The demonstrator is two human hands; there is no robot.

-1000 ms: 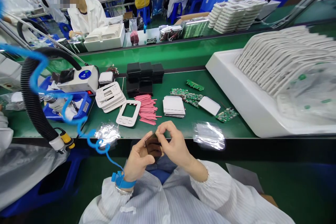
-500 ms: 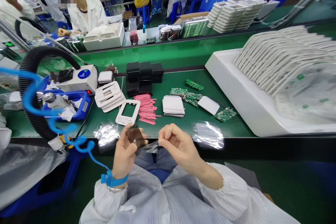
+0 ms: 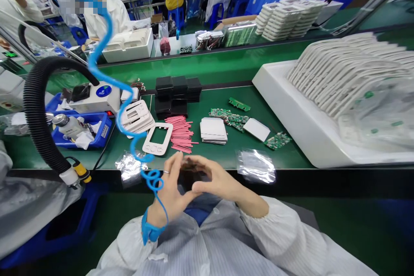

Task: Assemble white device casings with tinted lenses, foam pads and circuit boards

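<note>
Both hands are together at the table's front edge, around a dark flat piece [image 3: 193, 171] that shows between them. My left hand [image 3: 173, 194], with a ring and a blue wrist strap [image 3: 151, 227], has its fingers on the piece's left side. My right hand [image 3: 218, 180] curls its fingers and thumb about the right side. Just beyond are a white frame [image 3: 167, 140] with a window, pink strips [image 3: 181, 134] and a stack of white squares [image 3: 214, 130]. Clear film [image 3: 258, 166] lies right of my hands, more film [image 3: 129, 168] to the left.
Black blocks [image 3: 171, 108] and green circuit boards [image 3: 230, 117] lie farther back. A white foam box [image 3: 284, 116] of white housings stands right. At left are a black hose [image 3: 32, 112], a blue tray [image 3: 105, 131] and a coiled blue cord [image 3: 97, 69]. A person sits across.
My left hand has turned and moved right, closer to my right hand. The dark piece now sits between both hands. The blue cord has swung up and right.
</note>
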